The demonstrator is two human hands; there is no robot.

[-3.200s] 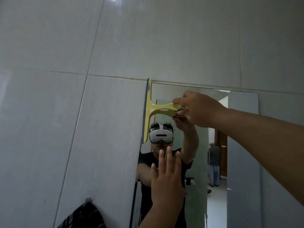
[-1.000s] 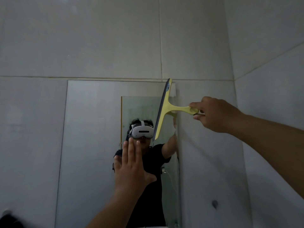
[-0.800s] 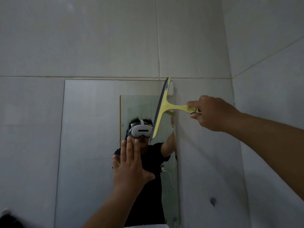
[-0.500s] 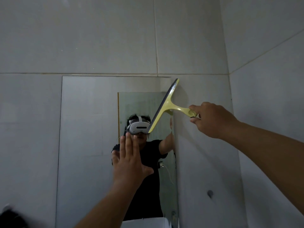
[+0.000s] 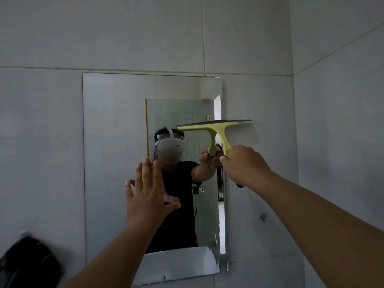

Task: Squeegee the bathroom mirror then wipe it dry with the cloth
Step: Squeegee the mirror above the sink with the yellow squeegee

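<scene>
squeegee [image 5: 216, 126] blade now horiz.

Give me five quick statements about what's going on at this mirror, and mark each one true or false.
1. The right hand grips the yellow squeegee by its handle. True.
2. The squeegee's blade stands vertical. False: it lies nearly horizontal, across the right edge of the mirror and partly over the wall tile.
3. The left hand holds a cloth. False: it is empty, fingers spread open in front of the glass.
4. A dark cloth shows at the lower left, beside the mirror. True.
5. The squeegee sits at the mirror's bottom edge. False: it is in the upper half, on the right side.
</scene>
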